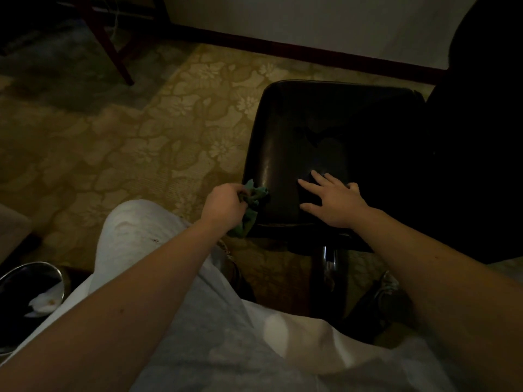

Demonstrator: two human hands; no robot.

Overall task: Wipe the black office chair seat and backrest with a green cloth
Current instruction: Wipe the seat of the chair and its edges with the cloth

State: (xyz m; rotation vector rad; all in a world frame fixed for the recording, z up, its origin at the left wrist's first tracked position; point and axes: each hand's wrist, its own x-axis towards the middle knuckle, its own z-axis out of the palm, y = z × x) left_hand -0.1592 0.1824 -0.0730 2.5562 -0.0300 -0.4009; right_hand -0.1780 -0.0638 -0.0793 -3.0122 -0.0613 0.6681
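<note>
Dimly lit room. The floor is a yellow carpet (pixel 127 142) with a floral pattern, and a pale wall (pixel 311 21) with a dark skirting board (pixel 283 49) runs along the far side. A dark wooden furniture leg (pixel 113 46) stands at upper left.

The black chair seat (pixel 325 131) occupies the centre-right of the view, with its backrest (pixel 481 137) rising at the right edge, largely lost in shadow. The support column (pixel 329 267) is visible beneath the seat.

The left hand (pixel 223 206) is clenched around the bunched green cloth (pixel 252 210), held against the near left corner of the seat. Part of the cloth hangs below the seat edge. The right hand (pixel 334 202) lies flat on the near part of the seat surface, fingers straight and spread, grasping nothing.

A metal bin (pixel 17 275) at lower left contains white crumpled paper (pixel 45 302). The person's light-coloured clothing (pixel 135 230) fills the foreground.
</note>
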